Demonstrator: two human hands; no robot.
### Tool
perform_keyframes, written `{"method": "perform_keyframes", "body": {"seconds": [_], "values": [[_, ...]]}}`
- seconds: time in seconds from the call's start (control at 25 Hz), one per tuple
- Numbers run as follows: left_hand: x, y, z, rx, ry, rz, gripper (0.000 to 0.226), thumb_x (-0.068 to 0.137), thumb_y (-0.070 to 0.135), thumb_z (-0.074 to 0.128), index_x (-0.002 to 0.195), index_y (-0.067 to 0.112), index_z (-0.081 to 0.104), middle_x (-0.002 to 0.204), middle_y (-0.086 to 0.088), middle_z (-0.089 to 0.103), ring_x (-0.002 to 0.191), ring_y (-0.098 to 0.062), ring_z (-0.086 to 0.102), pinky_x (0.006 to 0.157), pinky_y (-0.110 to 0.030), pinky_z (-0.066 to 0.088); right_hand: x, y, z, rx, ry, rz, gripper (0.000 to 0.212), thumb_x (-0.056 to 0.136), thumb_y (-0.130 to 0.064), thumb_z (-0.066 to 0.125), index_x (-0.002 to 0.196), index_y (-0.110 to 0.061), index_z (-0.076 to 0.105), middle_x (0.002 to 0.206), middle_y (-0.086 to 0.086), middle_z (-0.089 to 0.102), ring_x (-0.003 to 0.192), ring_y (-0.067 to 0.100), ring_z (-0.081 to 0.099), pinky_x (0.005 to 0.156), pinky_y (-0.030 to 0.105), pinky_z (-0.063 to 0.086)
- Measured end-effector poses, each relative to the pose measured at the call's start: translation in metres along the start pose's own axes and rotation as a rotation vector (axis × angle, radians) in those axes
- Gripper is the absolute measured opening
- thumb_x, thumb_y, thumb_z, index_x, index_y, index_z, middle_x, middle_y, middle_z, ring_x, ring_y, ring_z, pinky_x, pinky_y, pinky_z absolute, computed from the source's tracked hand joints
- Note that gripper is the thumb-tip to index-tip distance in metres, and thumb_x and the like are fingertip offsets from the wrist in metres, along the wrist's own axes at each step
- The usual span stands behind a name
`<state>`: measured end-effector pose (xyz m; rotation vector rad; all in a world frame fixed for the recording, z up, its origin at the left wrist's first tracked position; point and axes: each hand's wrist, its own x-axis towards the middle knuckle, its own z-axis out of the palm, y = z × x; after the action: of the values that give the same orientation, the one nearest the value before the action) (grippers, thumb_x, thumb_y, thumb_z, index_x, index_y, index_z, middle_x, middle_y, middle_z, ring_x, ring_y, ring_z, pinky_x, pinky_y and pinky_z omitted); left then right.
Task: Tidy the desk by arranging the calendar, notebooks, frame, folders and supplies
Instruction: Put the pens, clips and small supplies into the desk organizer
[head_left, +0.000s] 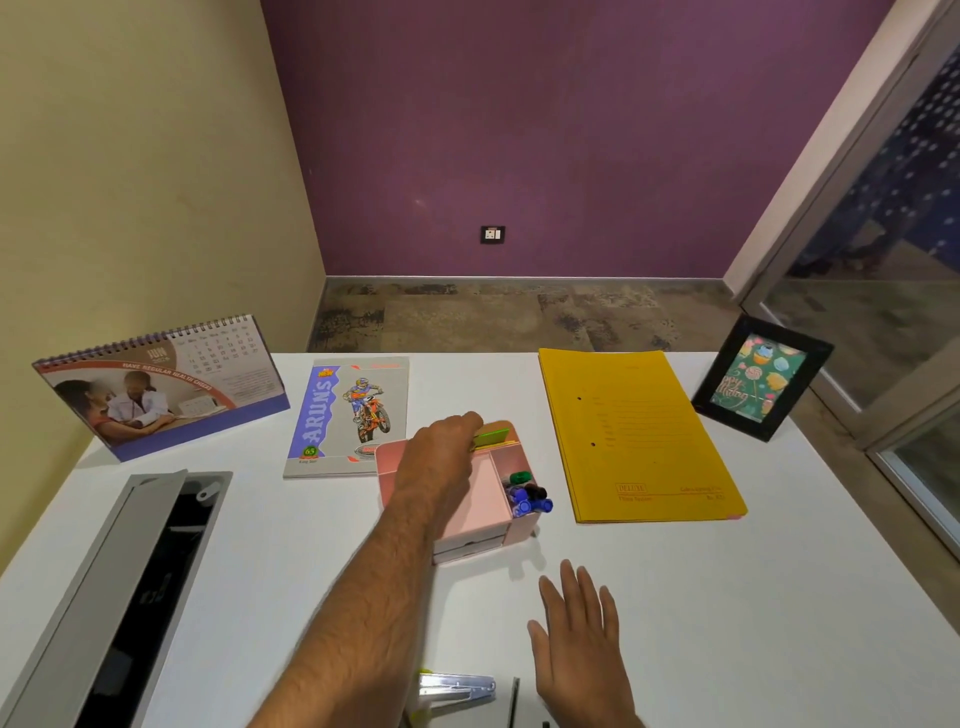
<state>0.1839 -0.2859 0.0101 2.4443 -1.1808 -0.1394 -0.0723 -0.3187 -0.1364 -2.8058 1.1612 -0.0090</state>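
A pink desk organiser (485, 506) stands mid-desk with several blue and green markers (527, 496) in its right slot. My left hand (441, 457) reaches over it, fingers pinched on green and yellow sticky notes (493, 438) at its back compartment. My right hand (579, 631) hovers flat and open over the desk, nearer me. The desk calendar (161, 387) stands at the back left. A motorbike-cover notebook (350, 415) lies beside it. Yellow folders (634, 434) lie to the right, and a black photo frame (761, 384) stands at the back right.
A grey cable tray with an open lid (119, 597) is set into the white desk (779, 597) at the left. A metal stapler (454, 688) lies at the near edge. A glass partition runs along the right side.
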Motion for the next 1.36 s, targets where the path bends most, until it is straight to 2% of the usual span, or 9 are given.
{"method": "perform_keyframes", "body": {"seconds": [0.16,0.36,0.6,0.76,0.92,1.0,1.08,1.24,1.36], "values": [[0.001,-0.001,0.004,0.201,0.021,0.051,0.017,0.090,0.021,0.064,0.107,0.024,0.064,0.093,-0.002,0.070,0.087,-0.021,0.057,0.073,-0.036,0.048,-0.001,0.000,0.002,-0.019,-0.006,0.000,0.061,0.094,-0.061,0.011,0.137,-0.028,0.039,0.153,0.008,0.037,0.150,0.021,-0.007,0.109,0.057,0.023],[0.002,-0.004,0.006,0.307,0.004,0.096,0.018,0.095,0.033,0.057,0.108,0.026,0.067,0.113,0.002,0.065,0.105,-0.021,0.049,0.086,-0.040,0.038,0.001,0.001,0.000,-0.008,-0.022,-0.003,0.061,0.093,-0.062,0.010,0.136,-0.028,0.038,0.153,0.007,0.033,0.149,0.022,-0.009,0.109,0.057,0.023],[-0.020,-0.013,-0.003,0.157,0.083,0.082,0.031,0.098,0.044,0.044,0.117,0.029,0.064,0.120,0.005,0.063,0.108,-0.020,0.049,0.088,-0.041,0.040,0.000,0.000,-0.006,0.000,-0.112,-0.031,0.063,0.095,-0.059,0.008,0.130,-0.025,0.048,0.144,0.013,0.050,0.137,0.033,0.029,0.110,0.053,0.017],[-0.047,-0.029,-0.007,-0.049,0.187,0.007,0.029,0.093,0.040,0.054,0.113,0.024,0.067,0.115,0.004,0.068,0.106,-0.022,0.054,0.090,-0.040,0.041,-0.002,-0.008,-0.012,0.129,-0.065,-0.013,0.044,0.091,-0.054,0.036,0.121,-0.032,0.060,0.140,0.000,0.055,0.133,0.026,0.046,0.115,0.048,0.017],[-0.091,-0.058,0.000,-0.246,0.312,-0.153,0.028,0.089,0.041,0.053,0.107,0.026,0.067,0.112,0.006,0.068,0.106,-0.021,0.055,0.089,-0.036,0.040,-0.018,-0.029,-0.032,0.413,-0.058,-0.397,0.052,0.080,-0.059,0.057,0.125,-0.034,0.056,0.124,-0.017,0.057,0.118,0.007,0.050,0.107,0.028,0.027],[-0.116,-0.078,0.007,-0.259,0.307,-0.294,0.029,0.092,0.043,0.055,0.114,0.027,0.065,0.120,0.007,0.065,0.114,-0.019,0.052,0.096,-0.037,0.038,-0.024,-0.045,-0.045,0.298,-0.191,-0.597,0.065,0.076,-0.062,0.057,0.134,-0.033,0.049,0.125,-0.018,0.056,0.117,0.005,0.047,0.104,0.020,0.025],[-0.143,-0.099,0.014,-0.230,0.265,-0.431,0.028,0.093,0.040,0.059,0.118,0.029,0.063,0.124,0.007,0.062,0.120,-0.017,0.048,0.101,-0.038,0.034,-0.024,-0.061,-0.046,0.143,-0.169,-0.704,0.063,0.074,-0.056,0.057,0.132,-0.033,0.048,0.113,-0.016,0.063,0.105,0.010,0.053,0.094,0.020,0.034],[-0.191,-0.140,0.032,-0.078,0.156,-0.540,0.022,0.095,0.040,0.052,0.111,0.028,0.063,0.115,0.004,0.065,0.107,-0.022,0.053,0.092,-0.040,0.040,-0.026,-0.073,-0.042,0.172,-0.204,-0.640,0.056,0.071,-0.039,0.068,0.124,-0.034,0.051,0.099,-0.016,0.066,0.088,0.011,0.052,0.075,0.024,0.041],[-0.206,-0.149,0.038,-0.160,0.137,-0.610,0.017,0.098,0.037,0.044,0.095,0.027,0.058,0.099,-0.001,0.064,0.089,-0.018,0.055,0.080,-0.033,0.045,-0.034,-0.075,-0.050,0.483,-0.261,-0.427,0.057,0.079,-0.038,0.060,0.133,-0.046,0.046,0.113,-0.014,0.061,0.106,0.014,0.052,0.093,0.021,0.037]]}}
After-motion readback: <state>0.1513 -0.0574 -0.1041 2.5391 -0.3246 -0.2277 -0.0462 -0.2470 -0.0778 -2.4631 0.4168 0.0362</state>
